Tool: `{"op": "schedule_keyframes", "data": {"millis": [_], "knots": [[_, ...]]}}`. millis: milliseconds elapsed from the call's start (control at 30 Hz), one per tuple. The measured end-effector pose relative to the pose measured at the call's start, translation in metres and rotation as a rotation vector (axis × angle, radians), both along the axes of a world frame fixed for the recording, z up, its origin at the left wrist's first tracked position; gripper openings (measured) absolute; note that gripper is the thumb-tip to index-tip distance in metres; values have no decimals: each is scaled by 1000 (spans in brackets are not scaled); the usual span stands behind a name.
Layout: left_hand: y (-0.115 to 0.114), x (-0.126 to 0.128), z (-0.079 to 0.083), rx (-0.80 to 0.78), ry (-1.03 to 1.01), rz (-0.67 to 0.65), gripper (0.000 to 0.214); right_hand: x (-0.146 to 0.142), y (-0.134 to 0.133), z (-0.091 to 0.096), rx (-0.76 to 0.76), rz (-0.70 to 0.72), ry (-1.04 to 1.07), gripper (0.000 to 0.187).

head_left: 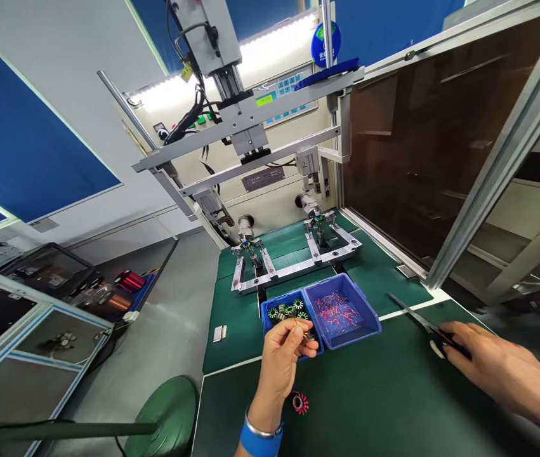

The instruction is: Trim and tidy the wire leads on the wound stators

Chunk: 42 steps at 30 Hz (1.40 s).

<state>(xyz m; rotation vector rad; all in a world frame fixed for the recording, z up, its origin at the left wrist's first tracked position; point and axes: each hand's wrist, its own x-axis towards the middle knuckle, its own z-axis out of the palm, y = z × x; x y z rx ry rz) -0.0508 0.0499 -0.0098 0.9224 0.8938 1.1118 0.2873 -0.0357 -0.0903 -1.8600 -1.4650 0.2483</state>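
- Head camera looks down on a green bench mat (384, 393) in front of a coil-winding machine (250, 120).
- The left hand (283, 355), with a blue band at the wrist, is closed narrow. Thumb and fingertips pinch a small stator core (306, 334) just above the near edge of the left blue bin (266, 315), seemingly raised so it can be looked over.
- That bin holds more green-and-metal stators (289, 310). The right blue bin (369, 324), touching it, holds red wire offcuts (341, 312), so parts and scrap stay apart within easy reach.
- The right hand (493, 362) lies low on the mat, well apart from the left. Its fingers are curled over the handle of a long dark bladed tool (415, 314) whose tip points toward the bins.
- A red-wound coil (300, 403) lies alone on the mat, just beside the left wrist.
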Motion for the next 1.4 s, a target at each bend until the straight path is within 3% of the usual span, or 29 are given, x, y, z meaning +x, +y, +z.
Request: {"op": "schedule_keyframes", "data": {"millis": [133, 200, 300, 400, 600, 900, 1133, 1233, 1333, 1400], "knots": [[0, 1, 1, -12, 3, 4, 40, 3, -3, 30, -252, 3, 589, 48], [-1, 3, 1, 4, 6, -6, 37, -8, -4, 49, -290, 109, 734, 57], [-1, 8, 1, 38, 30, -24, 34, -35, 6, 67, -353, 408, 772, 47], [-2, 17, 2, 29, 65, -55, 34, -58, 27, 71, -381, 668, 784, 39], [-6, 32, 10, -71, 85, -145, 33, -76, 56, 67, -399, 839, 804, 40], [2, 43, 11, -103, 147, -181, 31, -79, 48, 77, -462, 722, 802, 43], [1, 50, 10, -110, 172, -209, 30, -83, 39, 78, -397, 673, 905, 33], [-1, 50, 10, -113, 212, -224, 32, -85, 34, 79, -419, 607, 883, 38], [-3, 38, 12, -66, 288, -210, 35, -80, 24, 77, -389, 531, 841, 48], [-6, 16, 12, 15, 362, -170, 37, -69, 16, 70, -335, 442, 786, 50]]}}
